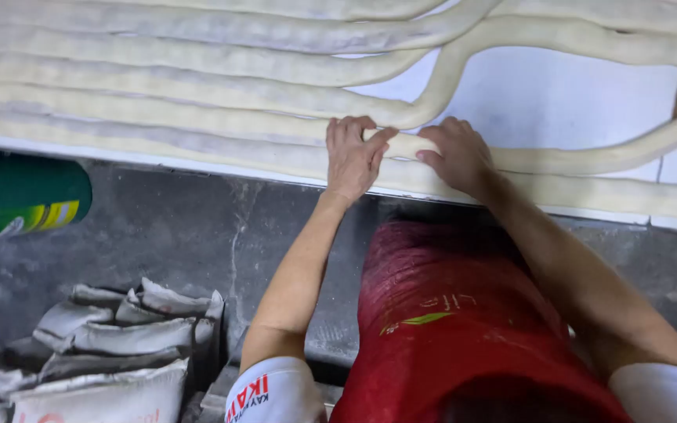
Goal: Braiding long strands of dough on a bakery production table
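We're looking straight down at a long dough rope [197,153] running left to right across the white tabletop [558,102], and both our hands are on it, side by side, close to the near edge. The left hand [352,157] sits on top of the rope with its fingers [354,125] curled over the far side and the thumb reaching right toward the other hand. The right hand [457,155] presses down just beside it, fingers [442,135] bent and closed onto the same rope. So both hands are grasping the dough, neither one released, and the rope's long axis passes crosswise under the two palms, with a short bare stretch showing between them.

The dough looks pale cream, smooth, a little floury, and even in thickness. Beyond our fingers lie more dough ropes [158,59], laid in parallel rows, some bending round on the right. Below the tabletop we see a red apron [448,329], stacked sacks [111,337] on the floor at left, and a green cylinder [21,196].
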